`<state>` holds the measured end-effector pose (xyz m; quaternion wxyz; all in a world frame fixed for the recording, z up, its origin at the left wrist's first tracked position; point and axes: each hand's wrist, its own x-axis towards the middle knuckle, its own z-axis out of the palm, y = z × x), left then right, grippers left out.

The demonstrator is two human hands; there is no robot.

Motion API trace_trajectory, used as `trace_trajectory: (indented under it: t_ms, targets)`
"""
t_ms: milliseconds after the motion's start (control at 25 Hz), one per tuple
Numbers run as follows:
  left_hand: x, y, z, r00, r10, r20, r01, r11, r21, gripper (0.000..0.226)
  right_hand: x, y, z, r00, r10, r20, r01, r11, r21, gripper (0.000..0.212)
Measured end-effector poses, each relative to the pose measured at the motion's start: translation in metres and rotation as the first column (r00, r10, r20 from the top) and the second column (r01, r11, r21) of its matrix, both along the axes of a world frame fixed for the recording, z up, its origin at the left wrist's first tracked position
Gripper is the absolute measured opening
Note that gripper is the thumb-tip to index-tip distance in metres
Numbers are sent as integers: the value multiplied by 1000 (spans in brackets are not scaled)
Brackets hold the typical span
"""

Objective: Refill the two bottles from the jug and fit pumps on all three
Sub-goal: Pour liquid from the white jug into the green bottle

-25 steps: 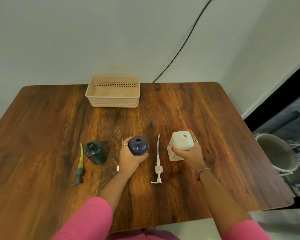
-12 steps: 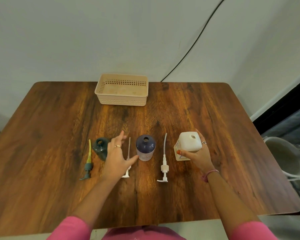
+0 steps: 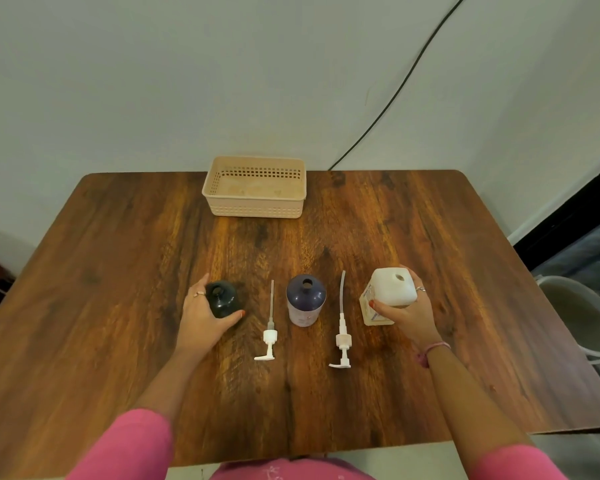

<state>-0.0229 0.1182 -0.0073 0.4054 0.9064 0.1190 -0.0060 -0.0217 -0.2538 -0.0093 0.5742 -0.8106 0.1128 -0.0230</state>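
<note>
here, in the head view, the left hand (image 3: 201, 315) is curling round the dark green bottle (image 3: 222, 299), thumb on its near side and fingers on its far-left side, while the bottle is standing upright with its mouth uncapped, left of the middle of the tabletop (image 3: 118, 306). the right hand (image 3: 407, 311) is clamping the white jug (image 3: 392, 292), fingers wrapped over its far-right shoulder and thumb on the near face; the jug is sitting toward the right edge, its small opening facing up. between the hands the purple bottle (image 3: 305, 299) is standing open and untouched, with one white pump (image 3: 270, 327) lying flat to its left and a second white pump (image 3: 342, 336) lying flat to its right, both with tubes pointing toward the far edge. i am seeing no third pump; the left hand may be hiding it. a beige basket (image 3: 255, 206) is resting at the far edge by the wall.

neither bottle is looking filled yet, so pouring seems to be coming next. the risk is lying in the narrow mouths: a jug tipping too fast would be sending liquid over the green bottle's shoulder onto the wood and the nearby pump. a light, near-empty bottle could also be toppling if the jug's lip knocks it, and a one-handed hold on the boxy jug may be slipping.
</note>
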Motion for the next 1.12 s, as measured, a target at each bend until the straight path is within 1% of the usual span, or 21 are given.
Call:
trace_trajectory:
  t_ms: [120,280,440,640,800,920,1000,1120]
  targets:
    - [-1,2,-7,1000,15,10,-14,998,-63,95,-1,2,-1,1000,-21,-4,21,999,40,82]
    - [4,3,-4,998,51,24,-48,992,-113,90,1,7,2,999,-43,-15,43,999,25,80]
    - [17,2,23,987,73,141,-55,990,-129,88,15,12,25,1000,-21,15,22,999,-37,80]
    - [39,-9,79,949,49,312,7,984,-178,81,40,22,81,991,71,111,-60,994,-94,78]
    - [52,-24,123,920,1,393,87,975,-205,76,58,41,134,964,156,215,-122,979,-164,76]
    - [59,-39,156,899,-27,438,140,963,-228,77,71,59,175,932,180,313,-106,965,-241,77]
    - [64,-47,177,886,-50,460,182,952,-246,78,81,69,199,919,174,353,-80,961,-266,81]
    - [72,-58,203,878,-70,474,198,954,-227,85,95,80,228,902,202,382,-67,939,-337,97]
